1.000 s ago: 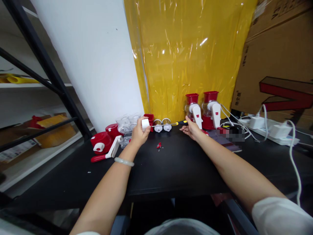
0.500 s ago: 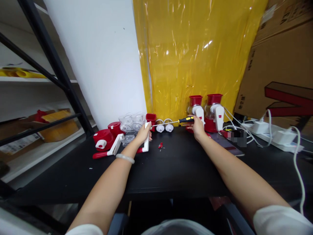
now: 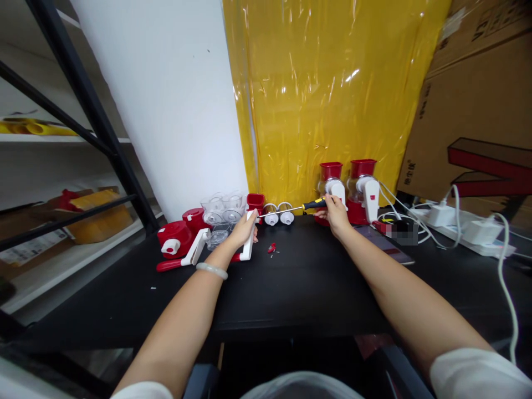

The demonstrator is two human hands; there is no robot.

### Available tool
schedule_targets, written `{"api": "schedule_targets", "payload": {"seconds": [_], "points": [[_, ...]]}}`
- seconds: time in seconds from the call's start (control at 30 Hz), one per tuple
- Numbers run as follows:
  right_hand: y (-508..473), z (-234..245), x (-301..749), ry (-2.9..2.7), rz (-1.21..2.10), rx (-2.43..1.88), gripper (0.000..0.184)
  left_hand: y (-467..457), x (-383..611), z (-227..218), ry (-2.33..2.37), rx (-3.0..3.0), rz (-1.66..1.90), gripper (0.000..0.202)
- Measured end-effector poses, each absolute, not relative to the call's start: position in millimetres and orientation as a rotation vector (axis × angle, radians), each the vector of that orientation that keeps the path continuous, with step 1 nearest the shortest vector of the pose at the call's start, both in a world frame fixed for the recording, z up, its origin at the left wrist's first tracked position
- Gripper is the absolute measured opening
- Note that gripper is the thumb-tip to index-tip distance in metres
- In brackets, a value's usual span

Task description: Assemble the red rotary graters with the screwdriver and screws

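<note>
My left hand (image 3: 241, 229) grips a white crank handle (image 3: 248, 243) with a red end, held upright on the black table (image 3: 299, 277). My right hand (image 3: 336, 213) is closed on a screwdriver (image 3: 297, 207) with a black and yellow grip. Its shaft points left toward the top of the crank. A few small red and silver bits (image 3: 271, 247) lie on the table between my hands. Two assembled red and white grinders (image 3: 349, 191) stand just behind my right hand.
At the left of the table lie a red housing with a white crank (image 3: 178, 247), clear cups (image 3: 222, 206) and two white drums (image 3: 279, 214). A power strip with chargers and white cables (image 3: 457, 224) runs along the right. Yellow film and cardboard boxes stand behind. A black shelf frame is at left.
My right hand picked the screwdriver up off the table and raised it. My left hand turned the white crank handle upright and set its lower end on the table.
</note>
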State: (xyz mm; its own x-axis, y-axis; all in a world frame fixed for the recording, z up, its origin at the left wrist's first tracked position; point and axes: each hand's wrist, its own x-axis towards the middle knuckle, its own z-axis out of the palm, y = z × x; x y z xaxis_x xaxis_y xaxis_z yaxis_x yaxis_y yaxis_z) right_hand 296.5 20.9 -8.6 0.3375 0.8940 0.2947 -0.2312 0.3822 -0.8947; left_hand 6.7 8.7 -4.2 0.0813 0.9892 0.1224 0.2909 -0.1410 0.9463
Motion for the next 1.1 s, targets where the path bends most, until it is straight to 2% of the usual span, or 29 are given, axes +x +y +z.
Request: {"api": "schedule_targets", "payload": {"seconds": [0.3,0.5,0.7,0.97,1.1], "points": [[16.5,-6.5,293.2,-0.94,0.947,-0.904,0.035,-2.4,-0.8,3.4,1.438,1.996,1.422,0.037],[11.4,-4.3,289.0,-0.929,1.06,-0.94,0.034,-10.8,-7.8,8.4,1.536,2.157,1.559,0.044],[15.4,-9.6,289.3,-0.907,1.142,-0.955,0.036,-16.0,-11.9,11.5,1.552,2.344,1.544,0.051],[20.6,-15.0,292.3,-0.951,0.94,-1.014,0.034,-15.3,-3.7,12.9,1.41,2.233,1.484,0.044],[12.4,-0.9,294.5,-0.834,0.92,-0.925,0.021,-8.6,5.9,9.8,1.361,1.969,1.286,0.04]]}}
